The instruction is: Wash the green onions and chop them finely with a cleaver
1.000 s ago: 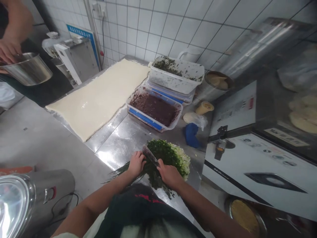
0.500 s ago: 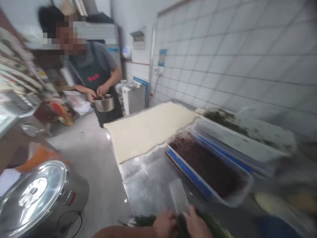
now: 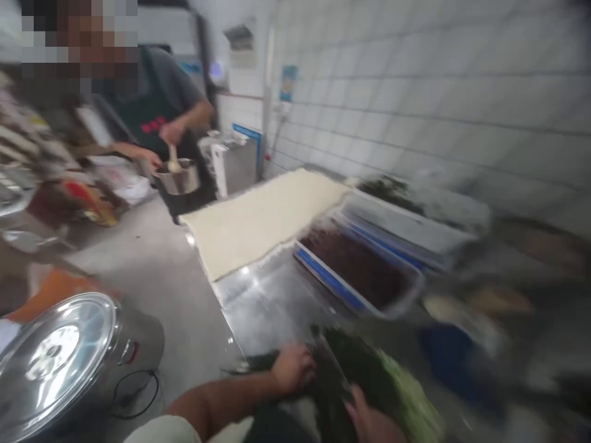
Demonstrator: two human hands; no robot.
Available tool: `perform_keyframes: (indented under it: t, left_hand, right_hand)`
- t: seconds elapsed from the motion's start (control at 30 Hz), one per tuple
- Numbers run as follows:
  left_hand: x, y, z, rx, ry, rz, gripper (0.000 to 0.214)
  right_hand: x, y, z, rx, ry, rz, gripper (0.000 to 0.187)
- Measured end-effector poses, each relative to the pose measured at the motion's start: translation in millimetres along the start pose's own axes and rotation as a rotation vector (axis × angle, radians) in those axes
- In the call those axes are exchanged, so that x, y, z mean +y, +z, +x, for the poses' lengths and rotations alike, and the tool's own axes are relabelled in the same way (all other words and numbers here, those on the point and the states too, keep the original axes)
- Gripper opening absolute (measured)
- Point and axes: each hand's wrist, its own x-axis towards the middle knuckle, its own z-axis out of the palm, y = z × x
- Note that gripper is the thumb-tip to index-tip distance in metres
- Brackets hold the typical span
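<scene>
My right hand (image 3: 369, 417) grips the handle of a broad kitchen knife (image 3: 334, 359) at the bottom of the view. The blade now appears narrow, edge-on, among dark green leafy greens (image 3: 369, 363) with paler stalks at the right. Left of the blade, my left hand (image 3: 294, 368) has its fingers curled down on the greens; blur hides exactly how it holds them. A large flat sheet of dough (image 3: 268, 221) lies farther up the metal table (image 3: 268, 311).
A clear tub of dark brown filling (image 3: 360, 261) stands right of the dough, near a tray of chopped greens (image 3: 392, 194). Across the table, a co-worker (image 3: 152, 104) holds a metal pot (image 3: 179, 177). A lidded steel drum (image 3: 78, 357) stands at left.
The knife blade has turned from broadside to edge-on and lowered among the greens. My view has tilted down and shifted right. The co-worker's hand has risen above the pot, holding a pale utensil.
</scene>
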Motion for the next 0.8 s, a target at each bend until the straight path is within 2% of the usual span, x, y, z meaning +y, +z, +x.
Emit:
perform_keyframes:
  t: [0.1, 0.3, 0.47, 0.67, 0.8]
  left_hand:
    - [4, -6.5, -2, -0.004, -0.015, 0.028, 0.017]
    - [1, -1.8, 4, -0.043, 0.026, 0.069, 0.019]
    - [0, 0.4, 3, -0.060, 0.008, 0.065, 0.022]
    - [-3, 2.0, -1, 0.008, 0.021, 0.042, 0.020]
    - [-5, 7.0, -1, 0.059, 0.041, 0.024, 0.016]
  right_hand:
    - [-14, 4, -8, -0.122, -0.034, -0.014, 0.032]
    - [-37, -3, 29, -0.080, -0.044, -0.049, 0.025]
    - [-34, -11, 42, -0.007, -0.002, -0.030, 0.027]
    - [-18, -21, 17, -0.021, -0.024, -0.074, 0.029]
    - [-13, -19, -2, -0.105, -0.114, -0.120, 0.024]
